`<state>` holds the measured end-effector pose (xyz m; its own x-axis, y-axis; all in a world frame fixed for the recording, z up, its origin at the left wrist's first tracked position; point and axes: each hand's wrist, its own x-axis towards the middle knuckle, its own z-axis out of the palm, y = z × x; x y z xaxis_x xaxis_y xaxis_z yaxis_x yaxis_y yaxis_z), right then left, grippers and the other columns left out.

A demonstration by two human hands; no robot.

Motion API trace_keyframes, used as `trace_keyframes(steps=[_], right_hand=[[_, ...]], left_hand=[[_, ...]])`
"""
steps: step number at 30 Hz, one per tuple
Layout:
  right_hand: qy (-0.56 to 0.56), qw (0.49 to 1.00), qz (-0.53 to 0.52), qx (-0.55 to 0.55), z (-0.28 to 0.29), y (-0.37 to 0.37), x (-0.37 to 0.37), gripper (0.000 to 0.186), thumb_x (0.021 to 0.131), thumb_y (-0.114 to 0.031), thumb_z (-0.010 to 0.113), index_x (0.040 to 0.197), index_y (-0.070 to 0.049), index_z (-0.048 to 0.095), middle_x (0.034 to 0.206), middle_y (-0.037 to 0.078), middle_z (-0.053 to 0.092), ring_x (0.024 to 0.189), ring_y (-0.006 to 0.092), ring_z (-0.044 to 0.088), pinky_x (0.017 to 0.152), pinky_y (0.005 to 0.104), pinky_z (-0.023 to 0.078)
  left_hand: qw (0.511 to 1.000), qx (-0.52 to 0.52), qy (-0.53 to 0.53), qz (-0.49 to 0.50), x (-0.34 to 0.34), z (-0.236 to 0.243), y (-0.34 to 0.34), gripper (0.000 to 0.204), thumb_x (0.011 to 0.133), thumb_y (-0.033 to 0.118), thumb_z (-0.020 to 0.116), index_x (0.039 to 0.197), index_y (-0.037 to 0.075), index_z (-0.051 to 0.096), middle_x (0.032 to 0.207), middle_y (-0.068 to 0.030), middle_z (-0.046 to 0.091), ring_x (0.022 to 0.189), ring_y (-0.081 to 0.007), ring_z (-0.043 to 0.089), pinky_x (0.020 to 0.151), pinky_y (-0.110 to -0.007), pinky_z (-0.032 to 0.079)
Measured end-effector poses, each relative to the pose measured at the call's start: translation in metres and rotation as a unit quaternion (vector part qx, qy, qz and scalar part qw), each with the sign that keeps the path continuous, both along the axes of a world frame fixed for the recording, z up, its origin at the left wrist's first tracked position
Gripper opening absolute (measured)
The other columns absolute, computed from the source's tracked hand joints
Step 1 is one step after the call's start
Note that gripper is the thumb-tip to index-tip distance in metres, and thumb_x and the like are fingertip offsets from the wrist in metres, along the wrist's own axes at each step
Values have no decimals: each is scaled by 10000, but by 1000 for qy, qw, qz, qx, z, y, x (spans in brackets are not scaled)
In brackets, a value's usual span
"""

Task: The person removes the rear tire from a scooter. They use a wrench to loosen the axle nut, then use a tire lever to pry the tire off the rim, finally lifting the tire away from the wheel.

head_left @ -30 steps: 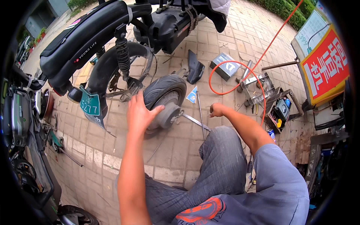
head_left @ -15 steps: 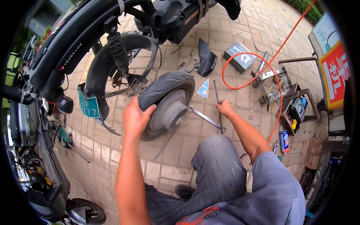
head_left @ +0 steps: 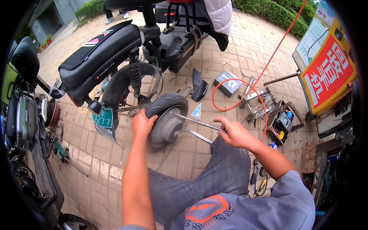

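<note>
1 left hand curls round the left side of 1 wheel, which stands on the paving; its fingertips are hidden behind the tyre. 1 right hand is closed around 1 metal rod, whose far tip meets the wheel near the rim, too blurred to tell exactly where. 1 wrench at the hub runs behind the knee, concealing its near end. 1 orange hose is cut off above.

Wheel, far side hidden
</note>
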<state>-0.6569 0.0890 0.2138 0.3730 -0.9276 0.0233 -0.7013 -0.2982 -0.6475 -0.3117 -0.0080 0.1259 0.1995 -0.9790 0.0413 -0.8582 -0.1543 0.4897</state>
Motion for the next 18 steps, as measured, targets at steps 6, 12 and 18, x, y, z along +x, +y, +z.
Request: trace_keyframes(steps=[6, 12, 18], right_hand=[[305, 938, 48, -155, 19, -40, 38, 184, 792, -95, 562, 969, -99, 610, 837, 134, 639, 710, 312, 666, 547, 428, 505], [375, 902, 120, -177, 50, -67, 83, 102, 770, -110, 582, 801, -47, 656, 859, 136, 679, 738, 295, 688, 562, 404, 523], [415, 897, 142, -56, 59, -85, 105, 162, 754, -75, 579, 837, -15, 705, 866, 186, 699, 803, 327, 695, 659, 409, 555]], left_hand=[[1000, 3, -21, -7, -7, 2, -2, 524, 687, 411, 788, 1015, 31, 639, 909, -202, 691, 883, -372, 665, 796, -442, 505], [1000, 9, -22, 3, -9, 5, 2, 527, 694, 427, 784, 1003, 30, 630, 917, -212, 688, 896, -374, 664, 802, -455, 510], [1000, 20, -19, -2, -12, 8, 5, 524, 701, 410, 775, 1015, 24, 611, 939, -212, 683, 909, -381, 655, 790, -463, 518]])
